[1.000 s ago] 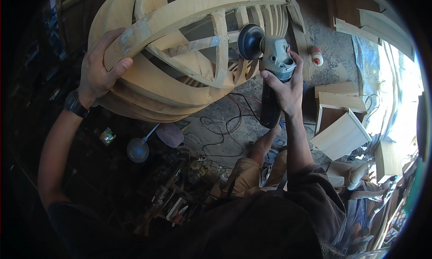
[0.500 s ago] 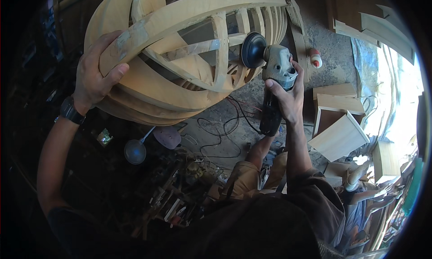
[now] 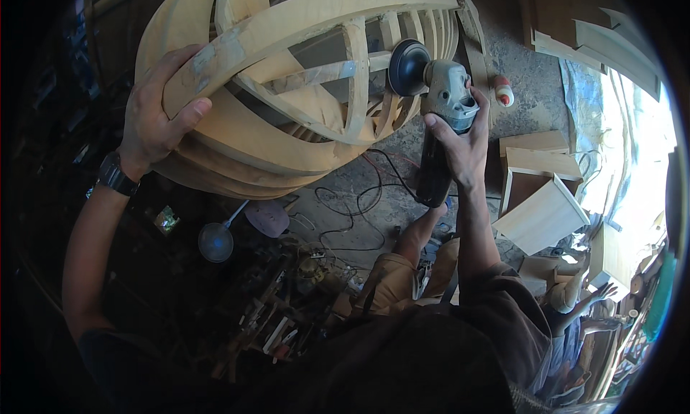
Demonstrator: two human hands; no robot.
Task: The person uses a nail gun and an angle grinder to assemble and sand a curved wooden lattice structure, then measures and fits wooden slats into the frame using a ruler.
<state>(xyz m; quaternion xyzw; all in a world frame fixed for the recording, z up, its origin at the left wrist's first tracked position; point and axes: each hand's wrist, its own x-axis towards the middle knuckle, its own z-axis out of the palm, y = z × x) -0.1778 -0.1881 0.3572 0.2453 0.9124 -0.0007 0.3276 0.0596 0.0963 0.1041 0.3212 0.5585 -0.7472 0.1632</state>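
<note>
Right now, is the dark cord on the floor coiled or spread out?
Spread out: the dark cord wanders in loose loops across the floor. Whether it feeds the power tool in your right hand, I cannot tell.

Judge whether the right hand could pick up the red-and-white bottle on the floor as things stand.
Probably not: the right hand is wrapped around the grinder, so it isn't free. Nothing seems to cover the bottle, but the floor looks well below.

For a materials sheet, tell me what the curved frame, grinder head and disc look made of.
Curved frame: wood, seemingly unvarnished, by its pale, matt faces. Grinder head: probably metal, by its dull grey, cast look. Disc: smooth, black, softly shiny; perhaps rubber or plastic, I can't tell which.
</note>
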